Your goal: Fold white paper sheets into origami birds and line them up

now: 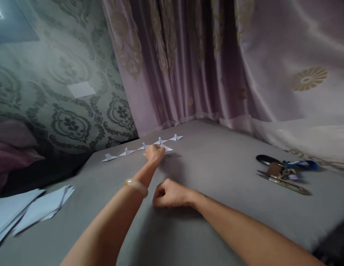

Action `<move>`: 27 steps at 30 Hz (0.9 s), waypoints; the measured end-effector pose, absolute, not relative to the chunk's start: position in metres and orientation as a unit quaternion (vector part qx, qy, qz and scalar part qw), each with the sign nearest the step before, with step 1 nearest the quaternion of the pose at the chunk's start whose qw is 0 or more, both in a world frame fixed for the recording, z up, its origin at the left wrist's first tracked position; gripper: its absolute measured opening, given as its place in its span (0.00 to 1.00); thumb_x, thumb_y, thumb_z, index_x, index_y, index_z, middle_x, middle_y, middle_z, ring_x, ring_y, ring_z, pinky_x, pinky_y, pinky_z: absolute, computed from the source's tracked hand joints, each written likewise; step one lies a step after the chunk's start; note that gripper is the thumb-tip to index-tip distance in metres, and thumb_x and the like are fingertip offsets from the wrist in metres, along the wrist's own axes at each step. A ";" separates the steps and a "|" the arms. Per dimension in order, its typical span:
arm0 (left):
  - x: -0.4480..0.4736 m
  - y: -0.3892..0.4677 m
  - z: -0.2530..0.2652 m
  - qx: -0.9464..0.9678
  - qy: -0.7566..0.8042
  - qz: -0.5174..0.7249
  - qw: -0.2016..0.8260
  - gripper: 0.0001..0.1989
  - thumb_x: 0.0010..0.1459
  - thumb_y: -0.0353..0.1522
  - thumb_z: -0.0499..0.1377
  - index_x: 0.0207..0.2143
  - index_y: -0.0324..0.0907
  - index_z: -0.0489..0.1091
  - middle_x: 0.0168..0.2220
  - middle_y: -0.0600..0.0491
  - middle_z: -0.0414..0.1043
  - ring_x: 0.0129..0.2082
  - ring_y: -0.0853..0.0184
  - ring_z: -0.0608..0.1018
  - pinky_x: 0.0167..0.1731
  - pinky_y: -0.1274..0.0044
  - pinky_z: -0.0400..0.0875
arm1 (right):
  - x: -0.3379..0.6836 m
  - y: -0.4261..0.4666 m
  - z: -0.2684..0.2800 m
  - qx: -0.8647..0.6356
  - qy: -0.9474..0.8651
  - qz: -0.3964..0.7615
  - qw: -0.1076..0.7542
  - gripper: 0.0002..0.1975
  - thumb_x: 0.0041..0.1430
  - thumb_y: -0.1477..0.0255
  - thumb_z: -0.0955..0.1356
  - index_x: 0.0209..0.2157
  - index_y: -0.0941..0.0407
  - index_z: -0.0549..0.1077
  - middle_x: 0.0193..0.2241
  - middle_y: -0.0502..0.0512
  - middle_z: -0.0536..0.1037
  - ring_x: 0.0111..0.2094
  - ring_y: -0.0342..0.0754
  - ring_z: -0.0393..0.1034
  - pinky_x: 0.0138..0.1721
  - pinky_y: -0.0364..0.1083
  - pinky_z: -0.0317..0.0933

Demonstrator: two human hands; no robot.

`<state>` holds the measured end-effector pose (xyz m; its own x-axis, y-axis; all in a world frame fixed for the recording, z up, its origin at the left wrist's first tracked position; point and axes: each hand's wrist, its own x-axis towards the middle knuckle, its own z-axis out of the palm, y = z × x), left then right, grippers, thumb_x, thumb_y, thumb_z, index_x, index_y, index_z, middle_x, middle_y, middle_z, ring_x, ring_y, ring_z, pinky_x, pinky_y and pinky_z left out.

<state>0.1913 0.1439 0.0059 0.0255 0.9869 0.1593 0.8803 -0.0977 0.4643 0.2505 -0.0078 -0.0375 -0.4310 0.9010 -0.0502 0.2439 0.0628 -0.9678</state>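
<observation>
My left hand [154, 153], with a pale bangle [136, 187] on its wrist, reaches forward over the grey surface. Its fingers pinch a folded white paper piece [167, 148] whose pointed end sticks out to the right. Just beyond it runs a row of several similar folded paper pieces [126, 152], each with flat pointed wings and a small upright peak. Closer to me, my right hand [172, 194] rests on the surface, fingers curled into a loose fist. I see nothing in it.
White paper sheets [41, 207] lie in stacks at the left. On the right are scissors or a similar bladed tool [283, 183], and a bunch of keys [288, 171] with a blue strap [302, 164]. A pink curtain [188, 74] hangs behind; patterned wallpaper [72, 122] covers the left wall.
</observation>
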 end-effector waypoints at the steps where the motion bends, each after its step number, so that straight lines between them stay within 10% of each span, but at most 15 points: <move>1: 0.202 0.150 0.006 0.703 0.663 0.226 0.119 0.13 0.48 0.36 0.56 0.32 0.42 0.77 0.37 0.43 0.77 0.46 0.50 0.74 0.43 0.67 0.63 | 0.253 -0.008 -0.037 -0.406 -0.682 0.534 0.292 0.05 0.42 0.75 0.67 0.25 0.60 0.73 0.20 0.47 0.70 0.21 0.38 0.62 0.22 0.37 0.56; 27: 0.258 0.186 -0.025 0.693 0.692 0.184 0.079 0.15 0.51 0.35 0.56 0.39 0.37 0.74 0.45 0.38 0.73 0.50 0.49 0.71 0.45 0.65 0.64 | 0.263 -0.010 -0.035 -0.387 -0.689 0.536 0.295 0.04 0.41 0.76 0.65 0.19 0.58 0.62 0.19 0.45 0.59 0.23 0.37 0.53 0.21 0.38 0.48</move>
<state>0.2577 0.1859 -0.0250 -0.0263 0.9890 0.1453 0.9308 -0.0288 0.3644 0.2628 -0.0102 -0.0350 -0.5255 0.8508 -0.0080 0.2168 0.1248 -0.9682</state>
